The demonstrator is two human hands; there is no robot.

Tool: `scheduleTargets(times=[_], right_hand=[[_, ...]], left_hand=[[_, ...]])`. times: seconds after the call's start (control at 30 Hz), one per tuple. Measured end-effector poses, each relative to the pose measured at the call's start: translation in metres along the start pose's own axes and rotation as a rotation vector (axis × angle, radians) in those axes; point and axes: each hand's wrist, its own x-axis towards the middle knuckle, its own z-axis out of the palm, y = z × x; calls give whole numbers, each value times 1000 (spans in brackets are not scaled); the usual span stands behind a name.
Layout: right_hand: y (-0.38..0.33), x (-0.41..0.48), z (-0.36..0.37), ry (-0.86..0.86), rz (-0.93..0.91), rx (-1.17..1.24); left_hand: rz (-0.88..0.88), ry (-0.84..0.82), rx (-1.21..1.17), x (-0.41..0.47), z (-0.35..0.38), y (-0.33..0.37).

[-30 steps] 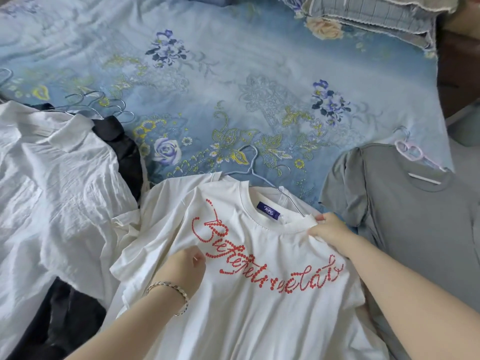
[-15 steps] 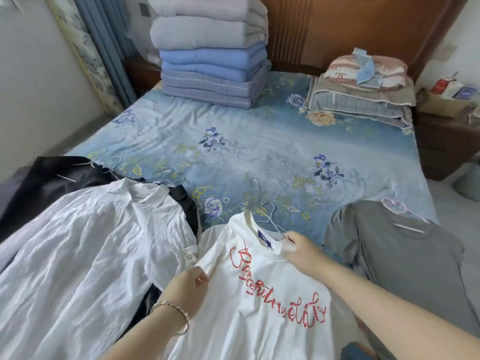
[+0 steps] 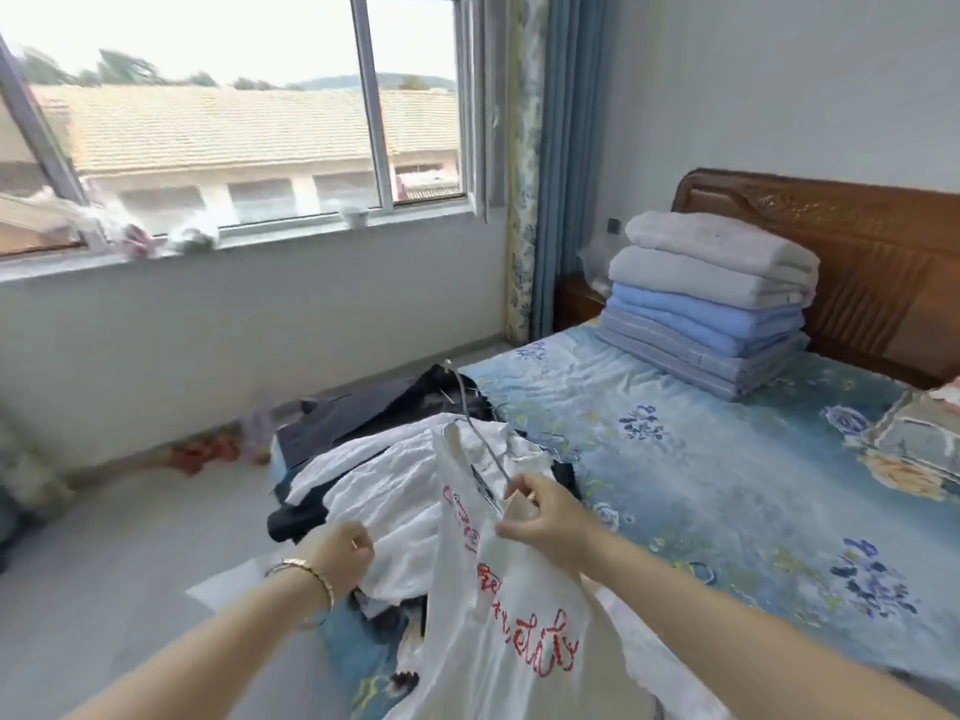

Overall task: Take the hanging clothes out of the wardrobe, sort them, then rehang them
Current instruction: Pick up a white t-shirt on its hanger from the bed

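Note:
A white T-shirt with red lettering (image 3: 498, 615) hangs lifted off the bed on a thin wire hanger (image 3: 483, 444). My right hand (image 3: 540, 517) pinches the shirt's collar and the hanger at the shoulder. My left hand (image 3: 340, 556), with a bracelet on the wrist, has its fingers curled beside the shirt's left edge; whether it grips cloth is hard to see. Behind the shirt lies a pile of white shirts (image 3: 384, 480) and dark garments (image 3: 363, 413) on hangers at the bed's left edge.
The bed (image 3: 727, 485) has a blue floral sheet, a stack of folded quilts (image 3: 711, 298) by the wooden headboard (image 3: 857, 252) and a pillow (image 3: 919, 444) at the right. A window and blue curtain stand on the left wall. Grey floor (image 3: 130, 537) lies left of the bed.
The white T-shirt has been lifted off the bed and now hangs folded from my right hand. The view has swung up and left toward the window; the grey T-shirt is out of view.

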Motion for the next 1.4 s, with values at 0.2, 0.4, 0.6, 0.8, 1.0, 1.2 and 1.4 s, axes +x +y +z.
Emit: scheduleTargets(times=[0.2, 0.4, 0.6, 0.8, 1.0, 1.2, 1.4], right_hand=[[-115, -3, 58, -171, -209, -139], [-232, -19, 144, -229, -469, -266], [-348, -72, 231, -282, -733, -341], [-428, -122, 323, -574, -920, -281], [-488, -167, 409, -813, -1144, -337], [-537, -225, 490, -998, -1337, -244], [-584, -305, 552, -1180, -1318, -14]], left_hand=[[-157, 152, -140, -92, -75, -82], [-383, 303, -129, -195, -153, -187], [-605, 469, -142, -314, -205, -303], [-825, 595, -220, -428, -220, -381], [-1057, 741, -270, -515, -227, -422], [-1320, 928, -306, -591, -223, -429], [-1567, 1005, -270, -668, -221, -420]])
